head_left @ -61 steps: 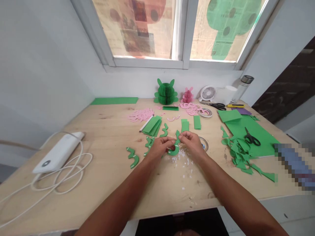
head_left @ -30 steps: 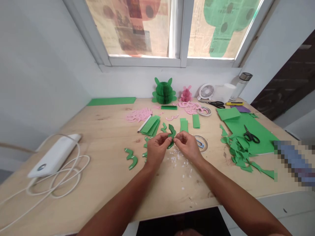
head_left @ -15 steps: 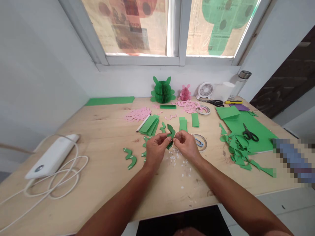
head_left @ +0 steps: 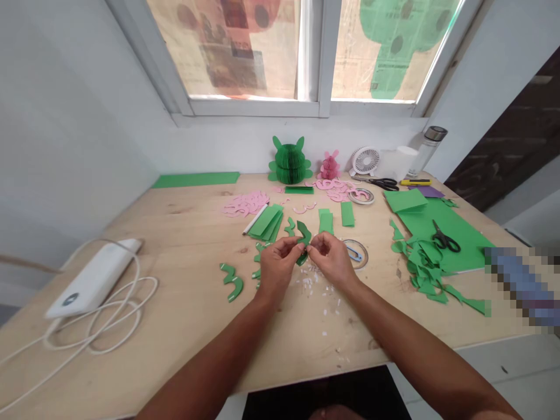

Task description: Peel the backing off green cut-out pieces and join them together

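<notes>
Between my two hands stands a curved, wavy-edged green paper cutout (head_left: 303, 231). My left hand (head_left: 280, 261) is closed, pinching its lower part between thumb and fingers. From the other side, my right hand (head_left: 329, 256) is closed too, its thumb and fingertips pressed to the cutout's right edge; anything small between them is hidden. Similar green cutouts (head_left: 231, 282) with small white strips lie left of my hands, some partly behind my left hand. White paper bits (head_left: 310, 281) are scattered under my right hand. A tape roll (head_left: 366, 256) with a blue-handled item (head_left: 354, 254) lies beside it.
Green scraps (head_left: 422, 262), scissors (head_left: 445, 238) and green sheets (head_left: 464, 230) lie right. Folded green paper (head_left: 266, 223), pink cutouts (head_left: 245, 204) and honeycomb figures (head_left: 290, 164) sit farther back. A white power strip (head_left: 96, 277) with a looped cable is at left.
</notes>
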`<state>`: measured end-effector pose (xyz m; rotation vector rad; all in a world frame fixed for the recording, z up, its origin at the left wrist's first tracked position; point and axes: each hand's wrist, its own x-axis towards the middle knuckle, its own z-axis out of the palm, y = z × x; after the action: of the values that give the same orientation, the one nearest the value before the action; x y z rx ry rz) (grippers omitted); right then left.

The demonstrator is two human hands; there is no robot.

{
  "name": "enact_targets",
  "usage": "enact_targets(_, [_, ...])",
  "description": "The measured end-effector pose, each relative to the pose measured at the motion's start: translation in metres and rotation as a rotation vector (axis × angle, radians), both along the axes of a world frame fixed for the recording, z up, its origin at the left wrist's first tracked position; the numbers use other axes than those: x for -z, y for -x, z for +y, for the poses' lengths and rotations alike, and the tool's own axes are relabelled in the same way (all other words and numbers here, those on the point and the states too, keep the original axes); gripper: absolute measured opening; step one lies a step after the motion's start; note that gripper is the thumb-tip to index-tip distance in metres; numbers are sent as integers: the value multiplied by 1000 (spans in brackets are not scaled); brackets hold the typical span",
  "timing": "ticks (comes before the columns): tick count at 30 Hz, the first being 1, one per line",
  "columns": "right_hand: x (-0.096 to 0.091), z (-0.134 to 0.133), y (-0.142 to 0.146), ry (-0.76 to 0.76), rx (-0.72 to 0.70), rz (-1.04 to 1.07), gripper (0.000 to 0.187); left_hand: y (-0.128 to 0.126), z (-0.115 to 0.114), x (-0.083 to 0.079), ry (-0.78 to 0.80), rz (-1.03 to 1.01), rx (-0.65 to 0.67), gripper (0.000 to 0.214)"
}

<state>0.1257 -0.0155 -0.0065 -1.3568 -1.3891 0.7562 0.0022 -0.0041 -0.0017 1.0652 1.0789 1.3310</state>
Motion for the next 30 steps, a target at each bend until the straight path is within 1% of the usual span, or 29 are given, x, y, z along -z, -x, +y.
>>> enact_targets(5, [1, 1, -2, 0, -7, -34, 2, 0, 1, 1, 9, -12, 0, 22])
enact_targets(9, [-1, -1, -2, -17, -8, -86, 2, 1, 3, 3, 14, -23, -11, 24])
enact_targets(13, [-5, -4, -1, -119, 26, -223, 3, 2, 5, 6, -12, -4, -37, 26])
enact_targets(17, [-6, -7, 1, -193, 19, -339, 6, 1, 4, 8, -58, 37, -46, 25])
enact_targets(22, [-3, -6, 3, -162, 17, -310, 7, 0, 2, 7, -83, 51, -52, 22])
enact_targets(25, [-2, -6, 3, -140, 44, -283, 7, 0, 1, 7, -93, 70, -49, 22])
enact_targets(30, [-3, -6, 3, -129, 85, -299, 7, -1, 0, 9, -96, 86, -37, 23])
